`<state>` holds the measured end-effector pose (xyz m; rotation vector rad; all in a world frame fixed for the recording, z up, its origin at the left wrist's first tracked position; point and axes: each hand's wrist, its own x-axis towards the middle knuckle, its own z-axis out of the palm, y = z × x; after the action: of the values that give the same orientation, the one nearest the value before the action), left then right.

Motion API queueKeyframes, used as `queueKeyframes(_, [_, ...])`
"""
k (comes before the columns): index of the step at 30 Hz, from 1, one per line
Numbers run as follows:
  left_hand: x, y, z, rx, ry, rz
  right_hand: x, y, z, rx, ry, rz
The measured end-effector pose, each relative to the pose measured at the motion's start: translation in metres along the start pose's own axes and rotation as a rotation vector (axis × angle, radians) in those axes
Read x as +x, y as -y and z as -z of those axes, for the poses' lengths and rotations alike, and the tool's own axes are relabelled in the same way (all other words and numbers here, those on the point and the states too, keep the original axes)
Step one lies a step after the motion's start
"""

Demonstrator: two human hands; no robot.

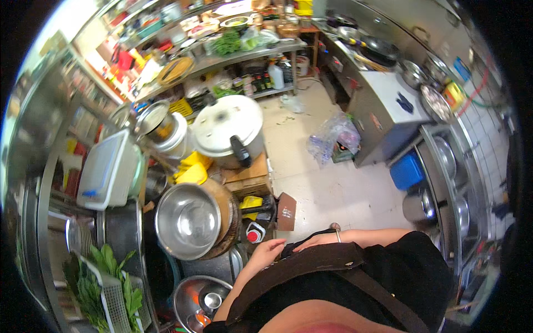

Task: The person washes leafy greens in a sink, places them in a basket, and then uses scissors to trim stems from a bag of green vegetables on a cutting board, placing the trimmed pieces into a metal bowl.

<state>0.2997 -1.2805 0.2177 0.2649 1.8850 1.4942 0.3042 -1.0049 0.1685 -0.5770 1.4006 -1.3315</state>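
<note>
My left hand (268, 252) is in front of my body at the apron's edge, fingers slightly bent, with nothing seen in it. Close by on the right, my right hand (314, 241) rests against the dark cloth of the brown apron (300, 260); its fingertips are partly hidden, and a bracelet circles the wrist. A large steel bowl (188, 220) sits on round wooden boards (227, 208) to the left. Beyond it stands a big pressure cooker (227, 125) with a black handle. A red-capped jug (254, 234) is near my left hand.
An open cardboard box flap (287, 211) juts out over the tiled floor. Plastic bags (335, 137) lie by the steel counter (387, 93) ahead. Leafy greens in a white basket (112, 295) are at lower left. A rack with a blue bin (407, 170) stands at right.
</note>
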Motion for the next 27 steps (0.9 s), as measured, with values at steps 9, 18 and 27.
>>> queueKeyframes(9, [0.173, 0.041, -0.135, 0.312, 0.592, 0.145, -0.147, -0.098, 0.034, 0.181, -0.372, 0.102])
queueKeyframes(18, [0.295, -0.001, -0.252, 0.569, 0.674, 0.228, -0.406, -0.136, 0.034, -0.187, -1.323, -0.485])
queueKeyframes(27, [0.43, -0.121, -0.349, 0.709, 0.517, -0.115, -0.443, -0.172, 0.052, -0.052, -1.48, -0.468])
